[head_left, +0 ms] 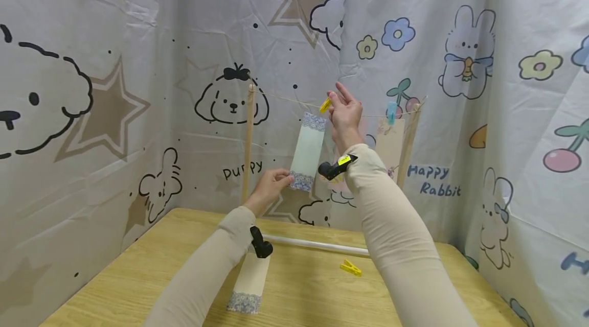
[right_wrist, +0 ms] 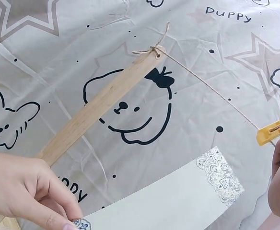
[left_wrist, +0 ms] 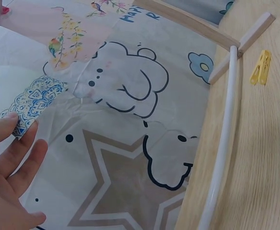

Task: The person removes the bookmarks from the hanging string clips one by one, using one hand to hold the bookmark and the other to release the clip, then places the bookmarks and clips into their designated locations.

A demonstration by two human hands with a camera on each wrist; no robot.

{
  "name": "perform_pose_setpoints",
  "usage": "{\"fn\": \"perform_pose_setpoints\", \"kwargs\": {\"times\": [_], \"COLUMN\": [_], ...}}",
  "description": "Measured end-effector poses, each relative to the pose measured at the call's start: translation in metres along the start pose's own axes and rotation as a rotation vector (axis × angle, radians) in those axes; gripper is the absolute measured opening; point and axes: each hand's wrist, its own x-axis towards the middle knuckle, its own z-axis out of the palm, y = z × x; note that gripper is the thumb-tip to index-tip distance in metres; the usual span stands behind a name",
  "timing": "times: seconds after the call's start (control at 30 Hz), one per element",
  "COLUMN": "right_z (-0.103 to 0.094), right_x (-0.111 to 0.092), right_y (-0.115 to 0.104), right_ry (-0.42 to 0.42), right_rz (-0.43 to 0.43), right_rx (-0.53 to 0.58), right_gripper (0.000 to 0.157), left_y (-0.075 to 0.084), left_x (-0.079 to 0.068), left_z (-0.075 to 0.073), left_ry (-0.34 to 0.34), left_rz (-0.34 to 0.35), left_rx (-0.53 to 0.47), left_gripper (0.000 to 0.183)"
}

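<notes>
Cartoon-printed curtains point(head_left: 294, 69) form the backdrop to a wood-grain bench point(head_left: 313, 296). Between the hands is a pale card point(head_left: 308, 150) with lacy patterned ends, its long axis steep, its top leaning right toward the right hand point(head_left: 346, 115). Thumb and fingers of the left hand point(head_left: 268, 188) pinch its lower end; the right hand pinches a yellow clothespin point(head_left: 324, 105) at the string point(head_left: 280, 97), just beside the card's top (whether its jaws are parted, I cannot tell). Right-hand fingers are cut off in their wrist view. Behind the right wrist, a pinkish floral card point(left_wrist: 73, 38) is partly blocked; right of that hand, a blue clothespin point(head_left: 391, 112) holds a beige card point(head_left: 388, 138). Beneath the left forearm lies another card point(head_left: 248, 286), half hidden; below the right hand, another yellow clothespin point(head_left: 351, 267).
</notes>
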Motion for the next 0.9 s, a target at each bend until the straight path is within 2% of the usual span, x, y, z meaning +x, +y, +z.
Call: {"fn": "perform_pose_setpoints", "kwargs": {"times": [0.23, 0.53, 0.7, 0.9], "right_z": [0.000, -0.007, -0.010, -0.013], "right_x": [0.000, -0.001, -0.004, -0.005], "right_y": [-0.007, -0.018, -0.022, -0.025], "right_ry": [-0.003, -0.069, -0.082, -0.108], "right_rz": [-0.004, 0.028, 0.053, 0.053], "right_rx": [0.010, -0.008, -0.026, -0.019], "right_gripper": [0.037, 0.039, 0.041, 0.041], "left_y": [-0.005, -0.007, -0.006, -0.006], "left_x": [0.003, 0.004, 0.000, -0.002], "left_z": [-0.001, -0.001, -0.002, -0.004], "left_ry": [0.009, 0.008, -0.007, 0.014], "left_rz": [0.028, 0.069, 0.056, 0.030], "left_rx": [0.020, 0.045, 0.019, 0.008], "left_gripper": [0.030, 0.028, 0.030, 0.028]}}
